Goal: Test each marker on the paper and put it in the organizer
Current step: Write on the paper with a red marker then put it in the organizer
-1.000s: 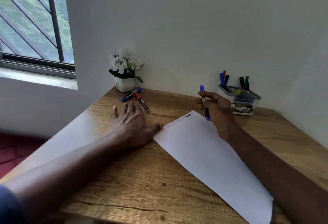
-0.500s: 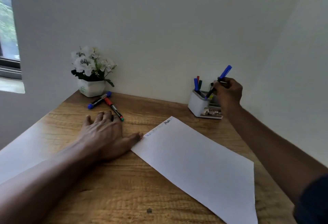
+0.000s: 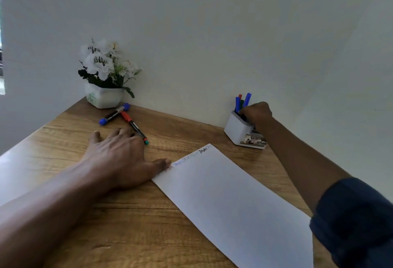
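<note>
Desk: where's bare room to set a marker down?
Free: bare desk along the wall, between red marker and organizer; also near edge between left forearm and paper. Crowded: around flower pot, blue marker, left hand.

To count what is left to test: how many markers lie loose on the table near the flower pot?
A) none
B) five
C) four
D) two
D: only a blue-capped marker and a red-capped marker lie on the table before the flower pot.
</note>
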`<state>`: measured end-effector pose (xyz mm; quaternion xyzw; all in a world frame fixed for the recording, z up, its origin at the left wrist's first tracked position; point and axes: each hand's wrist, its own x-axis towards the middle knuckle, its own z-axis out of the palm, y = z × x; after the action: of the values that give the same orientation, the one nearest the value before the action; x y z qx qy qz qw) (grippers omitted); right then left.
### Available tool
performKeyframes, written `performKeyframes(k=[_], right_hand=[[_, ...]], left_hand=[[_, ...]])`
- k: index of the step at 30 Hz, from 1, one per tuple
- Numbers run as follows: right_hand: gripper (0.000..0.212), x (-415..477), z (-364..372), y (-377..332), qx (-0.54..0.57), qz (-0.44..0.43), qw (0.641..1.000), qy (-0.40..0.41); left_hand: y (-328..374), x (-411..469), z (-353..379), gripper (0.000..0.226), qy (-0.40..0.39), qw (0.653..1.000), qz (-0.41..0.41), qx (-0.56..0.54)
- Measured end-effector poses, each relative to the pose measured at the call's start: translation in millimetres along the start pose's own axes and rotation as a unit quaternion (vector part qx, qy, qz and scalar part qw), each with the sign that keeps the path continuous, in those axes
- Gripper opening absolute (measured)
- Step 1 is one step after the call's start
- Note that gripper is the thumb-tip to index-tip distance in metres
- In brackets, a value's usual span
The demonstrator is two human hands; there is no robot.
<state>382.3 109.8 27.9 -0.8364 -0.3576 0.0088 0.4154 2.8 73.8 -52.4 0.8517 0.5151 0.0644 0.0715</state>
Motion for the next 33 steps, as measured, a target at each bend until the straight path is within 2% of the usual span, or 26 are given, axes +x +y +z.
performKeyframes(k=[6,8,10,12,14,15,18,21,23,29,33], right_hand=[[0.035,9.5,-3.3,0.8,-0.007,0.022,0.999,-0.036],[0.033,1.6,-4.1,3.0,-0.010,0.008,1.000,-0.012],[0.035,-14.2,-2.4,3.7,-0.018,-0.053,0.997,0.058],[0.035,-37.5,1.1,0.7,-0.011,-0.164,0.977,0.137],[0.026,-61.9,10.7,-8.2,0.030,-0.251,0.956,0.151],[0.021,-74.0,15.5,-14.7,0.061,-0.267,0.954,0.121],[0.013,-105.8,40.1,-40.1,0.137,-0.242,0.960,-0.041],[0.006,-129.0,65.2,-70.6,0.116,-0.250,0.944,-0.184],[0.008,-141.6,81.0,-91.8,0.087,-0.259,0.930,-0.245],[0.025,-163.6,127.5,-144.3,-0.056,-0.246,0.898,-0.360],[0.035,-166.2,141.0,-158.5,-0.150,-0.233,0.892,-0.358]], left_hand=[[2.9,1.6,0.3,0.112,-0.027,0.999,-0.013,-0.012],[2.7,1.0,0.0,0.113,-0.033,0.999,-0.014,-0.012],[3.0,1.6,-0.3,0.114,-0.034,0.999,-0.014,-0.011],[3.3,1.2,-0.6,0.114,-0.034,0.999,-0.014,-0.011],[3.4,-0.3,-1.1,0.115,-0.032,0.999,-0.017,-0.010],[4.4,-0.7,-0.9,0.116,-0.032,0.999,-0.016,-0.009],[5.1,-2.4,-1.3,0.120,-0.030,0.999,-0.021,-0.008],[4.3,-3.4,-0.4,0.124,-0.028,0.999,-0.023,-0.001],[3.5,-3.9,0.4,0.125,-0.026,0.999,-0.025,0.000],[1.3,-2.1,2.3,0.127,-0.027,0.999,-0.024,-0.003],[1.1,-1.5,2.8,0.127,-0.025,0.999,-0.022,-0.014]])
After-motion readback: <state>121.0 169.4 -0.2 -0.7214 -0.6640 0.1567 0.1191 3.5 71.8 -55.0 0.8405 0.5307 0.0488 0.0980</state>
